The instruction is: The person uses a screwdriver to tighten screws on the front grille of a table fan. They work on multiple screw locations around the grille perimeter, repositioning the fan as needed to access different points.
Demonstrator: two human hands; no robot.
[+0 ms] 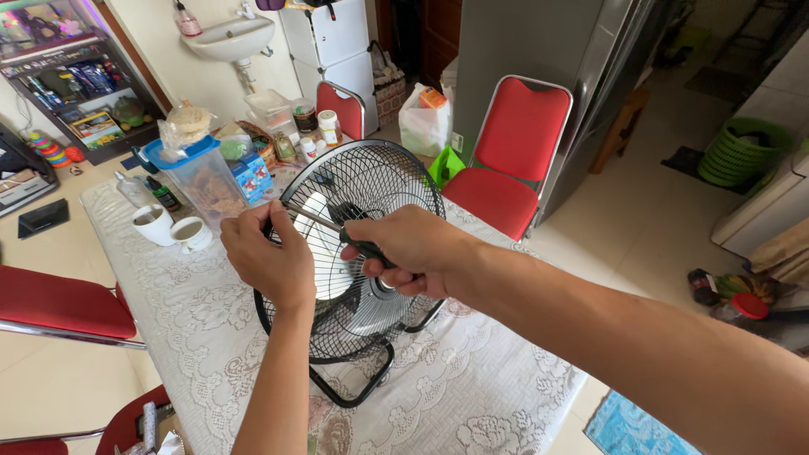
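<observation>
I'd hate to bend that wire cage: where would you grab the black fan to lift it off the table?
Probably by the fan's black tube stand, from the near side. It is a solid bent bar under the thin round wire grille, and both hands with the screwdriver crowd the grille's upper front.

the fan has a guard of thin black wire, smooth and slightly glossy, over shiny silvery metal blades, and its bent tube stand looks like black painted metal; the screwdriver held in the right hand has a bright metal shaft and a dark matt grip, while the left hand pinches the wire rim. the table is covered with a pale lace-patterned cloth, textured and matt. the chair has glossy red vinyl-like padding in a polished metal frame, the two cups look like glazed white ceramic, and the container is clear plastic with a blue plastic lid.
</observation>
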